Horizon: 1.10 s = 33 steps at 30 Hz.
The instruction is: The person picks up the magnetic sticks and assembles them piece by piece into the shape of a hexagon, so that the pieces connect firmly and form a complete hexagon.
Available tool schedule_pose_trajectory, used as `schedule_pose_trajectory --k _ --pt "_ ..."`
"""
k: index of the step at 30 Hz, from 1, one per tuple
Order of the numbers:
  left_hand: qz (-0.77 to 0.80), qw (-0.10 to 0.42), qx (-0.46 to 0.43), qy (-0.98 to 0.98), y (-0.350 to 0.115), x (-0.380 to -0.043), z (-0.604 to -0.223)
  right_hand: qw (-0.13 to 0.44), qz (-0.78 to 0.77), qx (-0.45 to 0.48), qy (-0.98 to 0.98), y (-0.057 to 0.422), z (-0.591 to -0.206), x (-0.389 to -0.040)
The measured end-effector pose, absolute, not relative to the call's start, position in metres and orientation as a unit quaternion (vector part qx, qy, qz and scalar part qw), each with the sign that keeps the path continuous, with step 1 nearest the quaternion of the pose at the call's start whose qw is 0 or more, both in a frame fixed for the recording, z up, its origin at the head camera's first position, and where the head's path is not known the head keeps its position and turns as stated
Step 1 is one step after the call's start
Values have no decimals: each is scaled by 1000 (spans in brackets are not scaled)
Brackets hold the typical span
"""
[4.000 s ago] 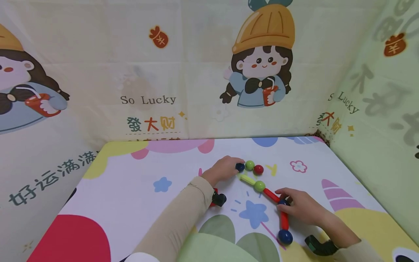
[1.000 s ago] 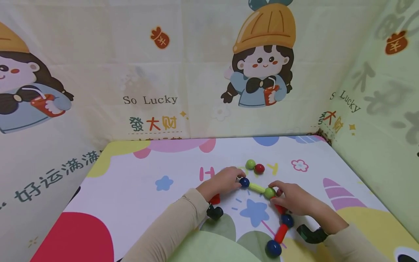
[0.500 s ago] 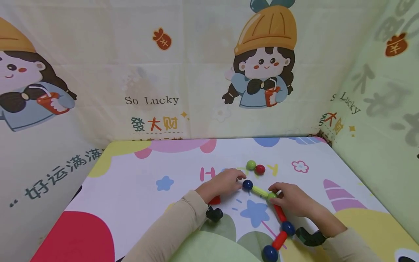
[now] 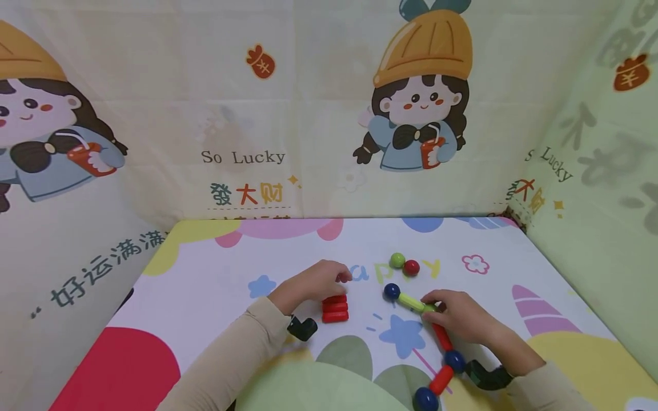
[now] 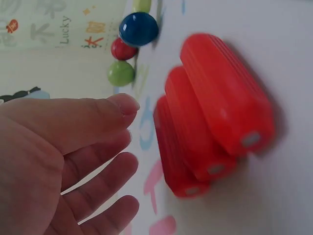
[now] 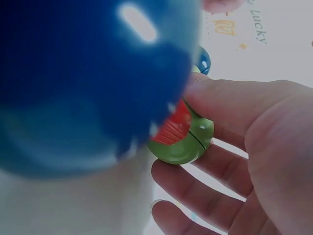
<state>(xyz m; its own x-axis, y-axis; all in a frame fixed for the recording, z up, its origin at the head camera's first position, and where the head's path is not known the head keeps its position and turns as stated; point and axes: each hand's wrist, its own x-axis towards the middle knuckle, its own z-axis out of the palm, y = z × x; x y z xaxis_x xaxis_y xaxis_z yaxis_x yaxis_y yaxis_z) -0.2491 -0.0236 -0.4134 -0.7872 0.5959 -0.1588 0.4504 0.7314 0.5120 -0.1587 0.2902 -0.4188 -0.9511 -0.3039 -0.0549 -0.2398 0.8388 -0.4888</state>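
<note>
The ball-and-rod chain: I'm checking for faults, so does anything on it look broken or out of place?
Nothing stands out. The chain bends at its green ball and its middle blue ball, but no gap or damage shows; the right hand partly hides the green ball.

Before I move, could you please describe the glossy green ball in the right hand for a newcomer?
On the white cartoon-printed tabletop lies a bent chain of coloured rods and balls. The glossy green ball sits between its yellow-green rod and a red rod. Unlike the loose green ball, it is gripped by the right hand.
</note>
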Motion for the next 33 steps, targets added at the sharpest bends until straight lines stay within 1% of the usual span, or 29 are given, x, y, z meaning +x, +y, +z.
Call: schedule_pose_trajectory --k 3,7,15,27,33 --pt "238 173 260 920 -32 -246 -413 66 -244 -140 957 290 -420 -158" --pt "234 179 256 921 -38 -242 -413 65 -243 -135 958 291 -421 -157" --pt "232 171 284 915 -43 -240 -415 60 -241 -139 959 297 -422 -155" --pt "239 185 272 913 -41 -236 -411 49 -248 -133 958 298 -420 -152" --pt "217 170 274 921 -42 -236 -410 49 -250 -133 958 299 -421 -151"
